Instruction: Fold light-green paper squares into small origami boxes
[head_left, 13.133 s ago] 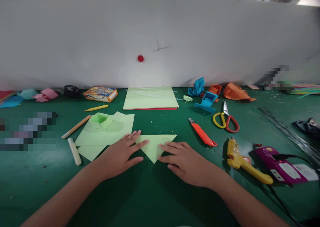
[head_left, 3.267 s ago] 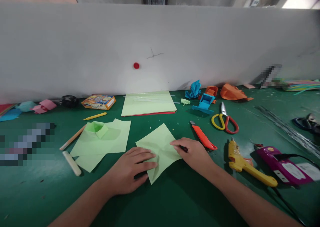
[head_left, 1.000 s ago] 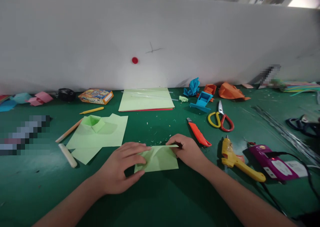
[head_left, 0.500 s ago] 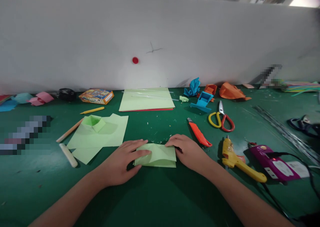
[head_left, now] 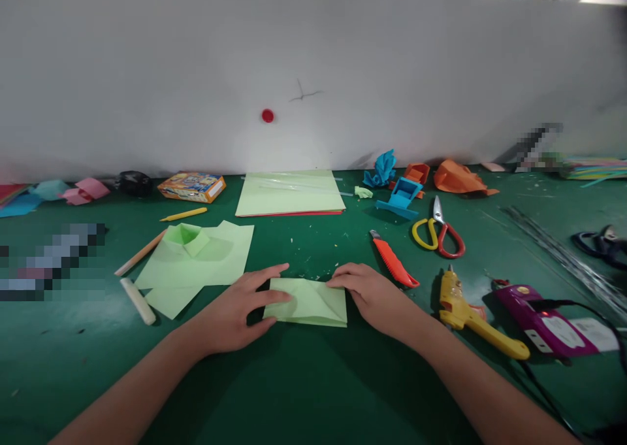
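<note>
A light green sheet of paper (head_left: 306,304), folded over into a low rectangle, lies on the green tabletop between my hands. My left hand (head_left: 240,308) spreads its fingers over the paper's left side, a fingertip resting on the top layer and the thumb by the lower left corner. At the upper right corner, my right hand (head_left: 369,295) has its fingers drawn together on the folded edge; the thumb is mostly hidden. Left of my hands, a small green folded paper ring (head_left: 189,239) rests on further green paper sheets (head_left: 225,255).
To the right lie an orange cutter knife (head_left: 394,259), scissors (head_left: 445,229), a yellow glue gun (head_left: 475,317) and a purple power strip (head_left: 543,324) with a cord. Behind are a paper stack (head_left: 291,197), blue folded paper (head_left: 401,197) and a small box (head_left: 192,187), against a white partition (head_left: 196,72).
The sheet was flat and diamond-shaped about three seconds ago; it is now folded over into a rectangle. During the last second the raised upper layer has come down flatter under my hands.
</note>
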{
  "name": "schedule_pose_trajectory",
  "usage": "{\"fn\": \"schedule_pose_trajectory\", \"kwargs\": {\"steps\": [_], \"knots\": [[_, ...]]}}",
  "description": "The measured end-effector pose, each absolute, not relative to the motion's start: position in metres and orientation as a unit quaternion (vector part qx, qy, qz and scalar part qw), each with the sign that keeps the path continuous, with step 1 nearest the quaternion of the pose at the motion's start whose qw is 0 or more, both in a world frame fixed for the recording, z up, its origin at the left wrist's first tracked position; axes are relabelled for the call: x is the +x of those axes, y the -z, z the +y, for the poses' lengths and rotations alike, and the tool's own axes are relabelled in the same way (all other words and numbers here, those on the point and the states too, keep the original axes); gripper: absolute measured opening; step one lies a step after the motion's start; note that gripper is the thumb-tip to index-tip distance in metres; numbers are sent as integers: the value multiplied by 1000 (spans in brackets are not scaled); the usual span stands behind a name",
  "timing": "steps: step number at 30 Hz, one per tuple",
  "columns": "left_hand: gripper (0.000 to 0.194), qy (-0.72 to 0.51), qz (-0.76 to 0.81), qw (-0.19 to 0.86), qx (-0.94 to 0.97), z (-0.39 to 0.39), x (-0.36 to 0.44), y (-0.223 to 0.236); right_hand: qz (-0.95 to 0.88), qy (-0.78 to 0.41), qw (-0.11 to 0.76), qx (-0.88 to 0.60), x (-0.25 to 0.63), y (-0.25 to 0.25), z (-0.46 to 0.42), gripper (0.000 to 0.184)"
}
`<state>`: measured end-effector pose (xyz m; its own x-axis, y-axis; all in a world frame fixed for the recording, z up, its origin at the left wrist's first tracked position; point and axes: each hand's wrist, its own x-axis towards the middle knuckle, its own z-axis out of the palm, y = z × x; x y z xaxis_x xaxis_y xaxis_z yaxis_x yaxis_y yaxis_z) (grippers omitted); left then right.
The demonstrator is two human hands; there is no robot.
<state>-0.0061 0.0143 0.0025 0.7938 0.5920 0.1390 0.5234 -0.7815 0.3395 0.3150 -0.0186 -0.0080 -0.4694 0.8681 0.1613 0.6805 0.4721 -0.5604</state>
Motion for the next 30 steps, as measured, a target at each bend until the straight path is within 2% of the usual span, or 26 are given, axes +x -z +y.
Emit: {"fn": "schedule_pose_trajectory", "kwargs": {"steps": [4, 10, 13, 17, 24, 30], "knots": [[39, -121, 263, 67, 955, 13, -3, -3, -834, -206, 225, -459, 318, 10, -19, 54], [43, -102, 250, 73, 960, 12, -3, 1, -869, -127, 324, -351, 314, -8, -28, 39], [43, -106, 255, 90, 957, 12, -2, 2, -901, -127, 291, -295, 306, -16, -35, 32], [43, -122, 260, 124, 950, 13, -2, 1, -920, -149, 220, -288, 301, -13, -38, 31], [37, -120, 267, 199, 935, 19, -7, 0, -914, -199, 205, -289, 305, -9, -31, 19], [35, -129, 285, 202, 928, 22, -7, 6, -905, -232, 196, -298, 306, -12, -29, 16]]}}
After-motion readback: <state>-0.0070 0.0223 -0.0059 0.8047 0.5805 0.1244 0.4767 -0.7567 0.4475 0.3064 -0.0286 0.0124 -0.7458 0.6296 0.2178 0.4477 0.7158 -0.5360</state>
